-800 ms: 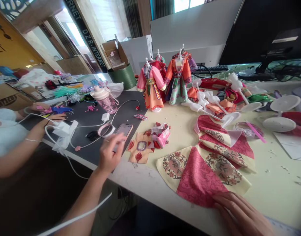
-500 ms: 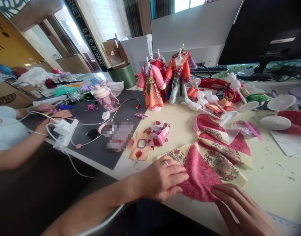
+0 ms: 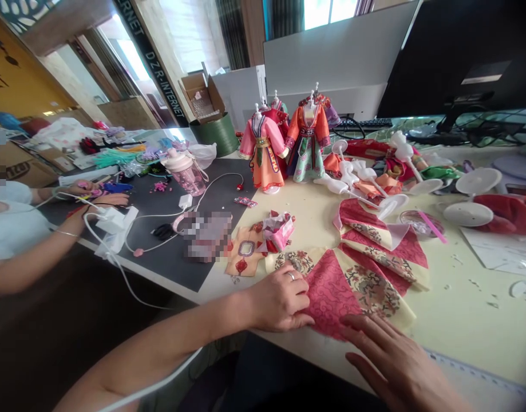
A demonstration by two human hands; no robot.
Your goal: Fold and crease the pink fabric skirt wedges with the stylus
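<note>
My left hand (image 3: 280, 300), with a ring on it, lies on the left edge of a pink brocade cloth (image 3: 329, 294) and seems to pinch it. My right hand (image 3: 389, 360) rests spread at the lower edge, fingertips touching that cloth. The cloth lies over cream panels printed with floral roundels (image 3: 372, 292). More pink-and-cream pieces (image 3: 374, 234) lie beyond it. To the left are a small embroidered cream piece (image 3: 245, 257) and a pink scrap bundle (image 3: 280, 232). A pixelated patch (image 3: 206, 236) covers the phone on the black mat.
Doll dresses on white stands (image 3: 263, 151) stand at the back of the cream table mat (image 3: 451, 269). A pink water bottle (image 3: 184, 173) and white cables lie on the black mat (image 3: 159, 252). At far left, a co-worker's hands (image 3: 102, 197) work near white packaging.
My left hand has left the phone, which now lies on the black mat, and moved onto the pink cloth. My right hand and the cloth have shifted slightly left.
</note>
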